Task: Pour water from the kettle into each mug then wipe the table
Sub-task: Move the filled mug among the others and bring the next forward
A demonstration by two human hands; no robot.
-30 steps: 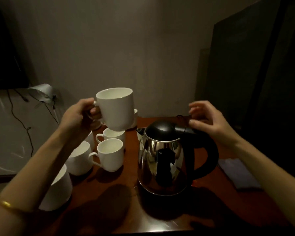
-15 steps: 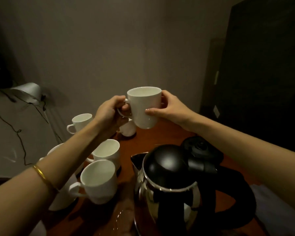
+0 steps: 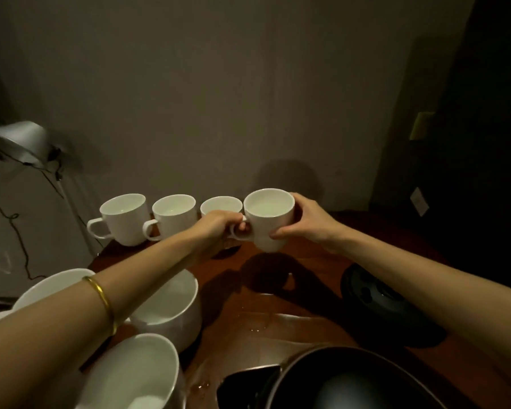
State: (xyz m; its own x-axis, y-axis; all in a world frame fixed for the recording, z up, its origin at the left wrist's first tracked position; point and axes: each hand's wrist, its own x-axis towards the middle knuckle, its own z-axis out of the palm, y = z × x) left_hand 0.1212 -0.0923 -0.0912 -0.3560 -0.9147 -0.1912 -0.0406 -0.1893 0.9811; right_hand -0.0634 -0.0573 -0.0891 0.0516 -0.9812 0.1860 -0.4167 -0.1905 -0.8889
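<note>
I hold a white mug (image 3: 270,219) with both hands over the far part of the dark wooden table (image 3: 316,258). My left hand (image 3: 219,228) grips its handle and my right hand (image 3: 310,222) cups its right side. The mug holds liquid and hangs just above the tabletop. Three white mugs (image 3: 124,218), (image 3: 174,215), (image 3: 220,205) stand in a row at the back edge, left of it. The kettle's black lid (image 3: 351,382) fills the bottom right, close under the camera. No cloth is in view.
Three more white mugs stand near me at the left: (image 3: 171,308), (image 3: 45,290), (image 3: 136,373). The black kettle base (image 3: 375,299) lies on the table's right side. Water spots (image 3: 257,327) glint mid-table. A grey lamp (image 3: 18,143) stands left of the table.
The held mug moved away from me and down toward the back row of mugs. My view tipped forward, so the kettle slid to the bottom edge.
</note>
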